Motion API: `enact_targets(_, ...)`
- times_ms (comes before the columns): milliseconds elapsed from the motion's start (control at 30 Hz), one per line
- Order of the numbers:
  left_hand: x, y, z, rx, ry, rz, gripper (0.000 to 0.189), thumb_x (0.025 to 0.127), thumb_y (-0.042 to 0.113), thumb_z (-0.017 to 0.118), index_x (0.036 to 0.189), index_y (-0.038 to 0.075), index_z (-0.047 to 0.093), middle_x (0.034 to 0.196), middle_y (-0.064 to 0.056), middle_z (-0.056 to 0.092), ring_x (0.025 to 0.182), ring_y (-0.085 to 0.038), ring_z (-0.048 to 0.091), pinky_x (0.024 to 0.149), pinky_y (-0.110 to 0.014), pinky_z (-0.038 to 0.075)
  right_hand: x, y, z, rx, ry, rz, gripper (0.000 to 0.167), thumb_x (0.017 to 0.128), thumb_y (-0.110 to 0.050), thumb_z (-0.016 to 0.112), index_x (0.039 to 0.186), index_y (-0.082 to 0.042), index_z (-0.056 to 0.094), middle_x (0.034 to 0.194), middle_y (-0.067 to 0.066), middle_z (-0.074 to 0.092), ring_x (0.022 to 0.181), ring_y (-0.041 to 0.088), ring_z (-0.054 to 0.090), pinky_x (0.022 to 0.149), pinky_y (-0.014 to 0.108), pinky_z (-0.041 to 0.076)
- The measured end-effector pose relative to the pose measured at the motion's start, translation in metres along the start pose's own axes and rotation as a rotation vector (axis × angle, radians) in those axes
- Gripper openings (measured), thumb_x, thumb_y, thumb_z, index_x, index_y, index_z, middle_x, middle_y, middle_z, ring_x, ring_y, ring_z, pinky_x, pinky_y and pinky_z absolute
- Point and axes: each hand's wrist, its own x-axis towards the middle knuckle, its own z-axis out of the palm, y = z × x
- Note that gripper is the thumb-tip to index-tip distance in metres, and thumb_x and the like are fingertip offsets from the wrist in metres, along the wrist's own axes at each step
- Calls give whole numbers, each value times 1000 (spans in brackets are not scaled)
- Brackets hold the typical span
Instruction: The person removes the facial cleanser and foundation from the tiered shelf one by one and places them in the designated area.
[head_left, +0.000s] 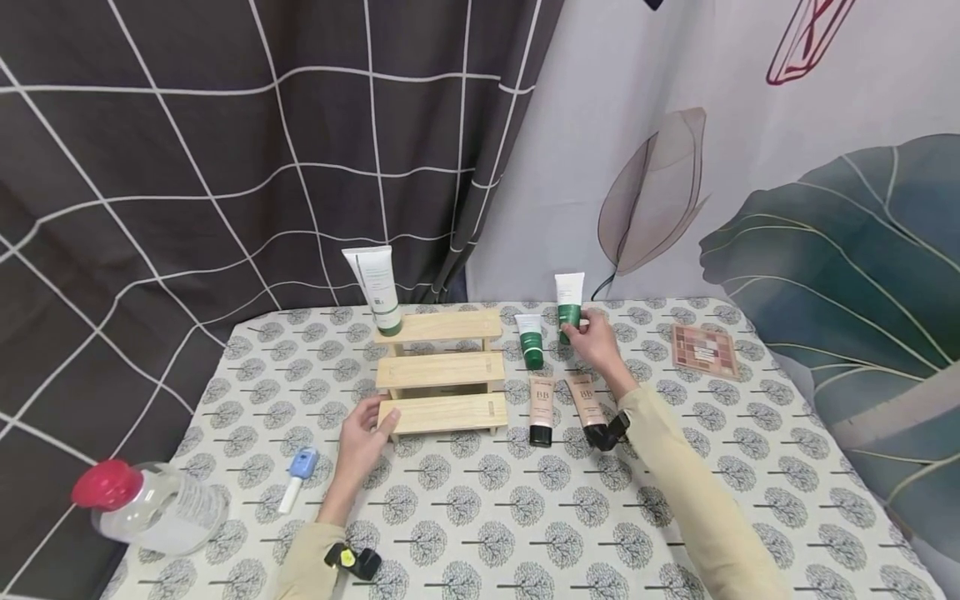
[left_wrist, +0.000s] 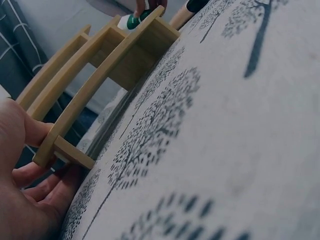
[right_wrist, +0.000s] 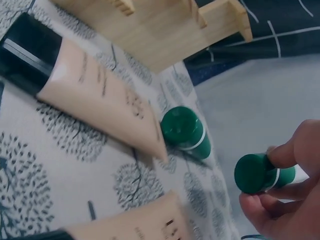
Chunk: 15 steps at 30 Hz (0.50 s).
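A three-step wooden display rack stands on the patterned cloth. My left hand grips the left end of its lowest step, thumb on top and fingers below, as the left wrist view also shows. A large white tube with a green cap is upright on the left of the top step. In my right hand I pinch a smaller white-and-green tube by its green cap end, right of the rack. A similar green tube lies on the cloth beside it. Nearer me lie two beige BB tubes with black caps.
An eyeshadow palette lies at the right. At the front left are a clear bottle with a red cap and a small blue-and-white object. Curtains hang behind the table.
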Motion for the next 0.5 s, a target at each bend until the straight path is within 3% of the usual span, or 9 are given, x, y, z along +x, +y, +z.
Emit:
enact_targets(200,0,-1,0,-3,-1,-7,47,98,21,66,139,4,53,138,-23,60,127,-37,59,109,-49,51,1,11,2,-73,-59,63,59,103,-28,56,147,9,41,115,28,64,94,30,64,77,35,56)
enact_targets(500,1,-2,0,-3,2,24,46,97,18,66,139,2,53,135,-23,61,122,-35,62,106,-46,53,5,17,9,-181,-100,84,55,100,-31,59,137,9,51,123,29,63,111,39,62,100,51,52)
